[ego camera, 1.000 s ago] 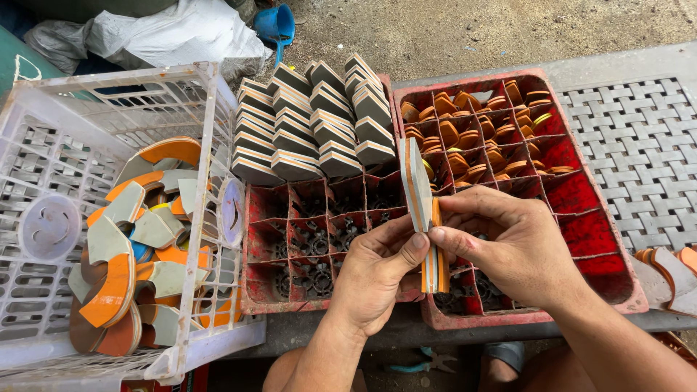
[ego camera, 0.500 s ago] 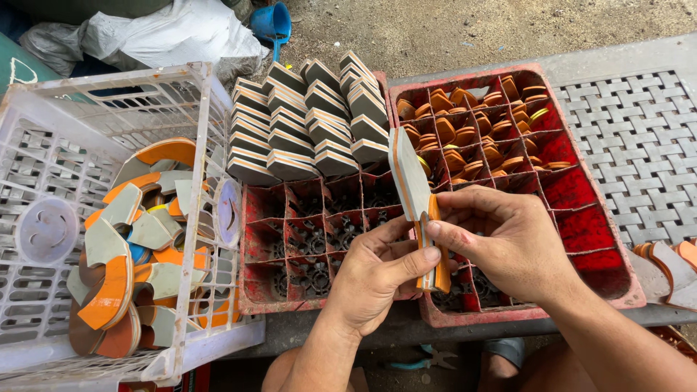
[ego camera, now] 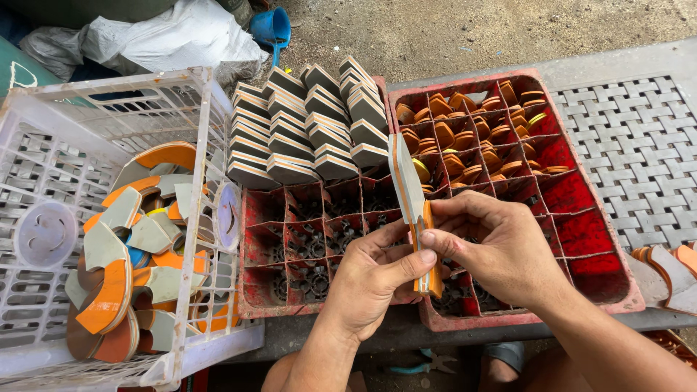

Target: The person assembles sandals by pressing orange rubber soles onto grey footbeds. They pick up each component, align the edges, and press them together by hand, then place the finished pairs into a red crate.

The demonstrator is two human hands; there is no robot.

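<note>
Both hands meet over the near edge of two red crates. The left hand point(ego camera: 374, 279) and the right hand point(ego camera: 501, 250) pinch one thin stack of grey and orange wedge pieces point(ego camera: 411, 199) between thumbs and fingertips, held upright on its edge above the gap between the crates.

The left red crate point(ego camera: 254, 290) carries rows of stacked grey wedges point(ego camera: 305, 123) across its far half; its near compartments hold dark round parts. The right red crate point(ego camera: 617, 287) has small orange pieces point(ego camera: 472, 131) in its far compartments.

One white plastic basket point(ego camera: 181, 348) at the left holds loose curved grey and orange offcuts point(ego camera: 127, 254). A grey woven mat point(ego camera: 639, 145) lies at the right, bare gritty ground beyond, with a white sack point(ego camera: 160, 36) and a blue scoop point(ego camera: 272, 29).
</note>
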